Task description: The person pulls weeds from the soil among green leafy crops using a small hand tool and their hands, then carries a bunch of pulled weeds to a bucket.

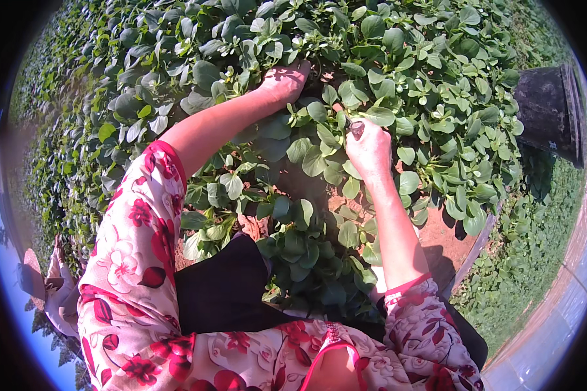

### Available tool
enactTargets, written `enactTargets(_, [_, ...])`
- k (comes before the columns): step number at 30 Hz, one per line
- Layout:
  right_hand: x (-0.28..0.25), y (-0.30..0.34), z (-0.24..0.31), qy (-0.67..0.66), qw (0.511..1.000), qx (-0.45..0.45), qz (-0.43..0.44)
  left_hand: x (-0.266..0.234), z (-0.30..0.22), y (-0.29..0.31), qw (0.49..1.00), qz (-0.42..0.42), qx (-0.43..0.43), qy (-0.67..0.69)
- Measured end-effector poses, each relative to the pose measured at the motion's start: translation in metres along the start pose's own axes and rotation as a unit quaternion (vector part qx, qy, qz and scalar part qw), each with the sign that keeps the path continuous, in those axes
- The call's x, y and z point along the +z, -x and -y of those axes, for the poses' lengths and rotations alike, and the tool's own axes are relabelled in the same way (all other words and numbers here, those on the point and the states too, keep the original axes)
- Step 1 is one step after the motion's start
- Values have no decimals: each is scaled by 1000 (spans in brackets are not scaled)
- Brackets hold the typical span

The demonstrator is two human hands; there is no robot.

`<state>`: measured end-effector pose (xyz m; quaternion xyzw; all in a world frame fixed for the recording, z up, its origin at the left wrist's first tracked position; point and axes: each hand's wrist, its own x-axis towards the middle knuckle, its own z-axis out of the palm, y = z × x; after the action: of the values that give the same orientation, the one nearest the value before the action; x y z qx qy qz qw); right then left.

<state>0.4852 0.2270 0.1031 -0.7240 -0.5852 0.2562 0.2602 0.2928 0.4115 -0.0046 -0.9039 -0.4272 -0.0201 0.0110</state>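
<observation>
My left hand reaches in among the leafy green plants, low between the stems. Leaves and shadow hide its fingers, so what they touch cannot be made out. To the right of it and a little nearer, my right hand is closed round a small tool with a dark brown handle. The handle's end shows at the top of the fist; leaves cover the tool's working end, and its exact kind is unclear. Broad, rounded leaves crowd both hands.
A black bucket lies tilted at the right. Reddish soil shows between the plants near my right forearm. Lower green growth runs along the right, beside a pale strip. Another person in a hat is at the far left.
</observation>
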Motion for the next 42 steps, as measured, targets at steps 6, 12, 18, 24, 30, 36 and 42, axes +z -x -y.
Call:
enactTargets(6, [30, -42, 4, -42, 997, -2, -64, -63, -43, -18, 991, 132, -20, -24])
enactTargets(12, [30, -44, 32, 190, 963, -185, 45, -40, -31, -24, 992, 90, 16, -83])
enactTargets(18, [-12, -6, 8, 103, 992, -63, -43, -36, -29, 9, 994, 20, 105, 3])
enactTargets(24, [-9, -5, 10, 85, 994, 20, -60, -55, -57, -9, 991, 12, 107, -78])
enactTargets(30, [21, -24, 12, 27, 992, 69, -105, -52, -48, -45, 989, 105, 58, -89])
enactTargets(36, [39, -63, 20, 101, 992, -4, -70, -9, -28, -57, 996, -46, 70, -18])
enactTargets(42, [-1, -42, 16, 217, 972, -84, -42, -30, -29, -19, 969, 127, 101, -187])
